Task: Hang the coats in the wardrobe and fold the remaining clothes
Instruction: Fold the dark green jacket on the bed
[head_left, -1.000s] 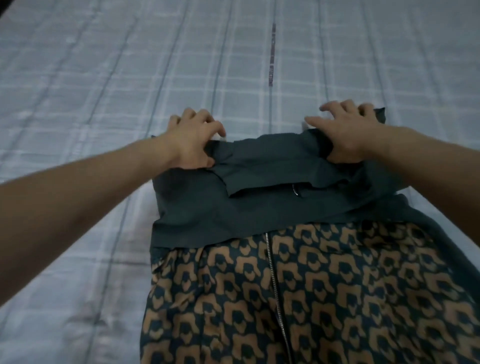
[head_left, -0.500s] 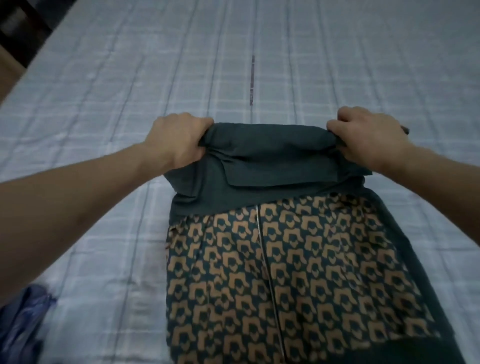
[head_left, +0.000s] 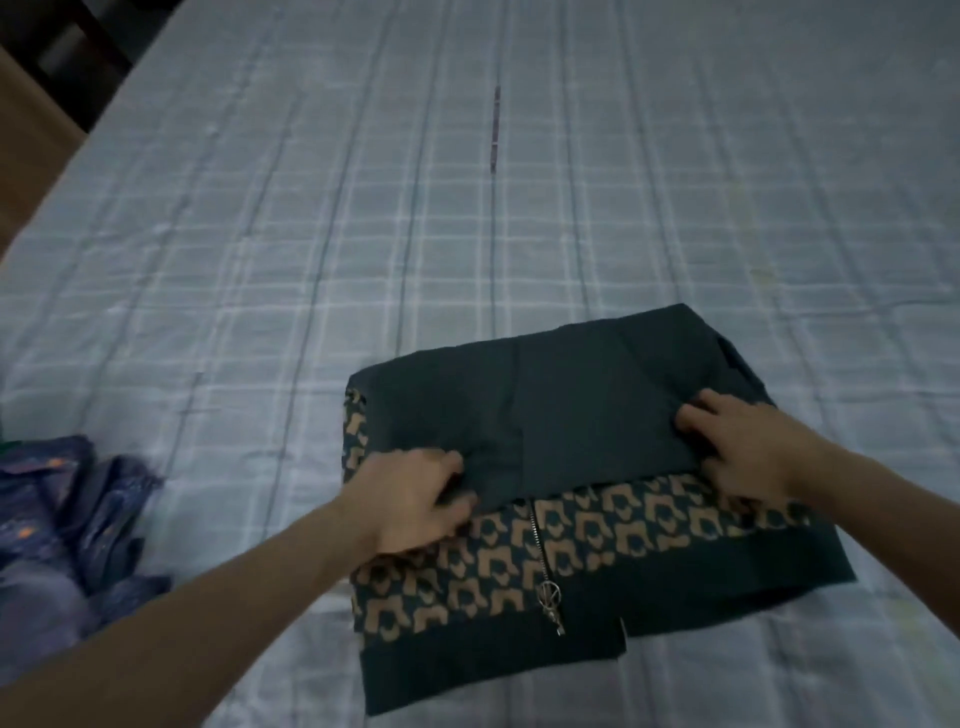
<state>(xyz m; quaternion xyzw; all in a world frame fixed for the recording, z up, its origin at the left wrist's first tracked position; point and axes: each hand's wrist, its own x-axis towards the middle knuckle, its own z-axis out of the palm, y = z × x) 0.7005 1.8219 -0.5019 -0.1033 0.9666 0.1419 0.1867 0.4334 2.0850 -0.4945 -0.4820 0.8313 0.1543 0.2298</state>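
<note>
A dark green zip jacket (head_left: 582, 540) with a tan pattern lies on the bed, its plain dark top half folded down over the patterned front. A metal zip pull (head_left: 551, 597) shows near the hem. My left hand (head_left: 415, 499) grips the near left corner of the folded flap, fingers curled round the cloth. My right hand (head_left: 737, 447) holds the flap's near right corner, fingers bent into the fabric.
The bed's pale blue checked sheet (head_left: 363, 234) stretches away ahead. A crumpled blue-purple garment (head_left: 67, 519) lies at the left edge. A dark floor and furniture edge (head_left: 47, 78) show at the top left.
Both hands have pulled the jacket's far end toward me and laid it over the patterned front, halving its length. The view has drawn back and now shows the hem.
</note>
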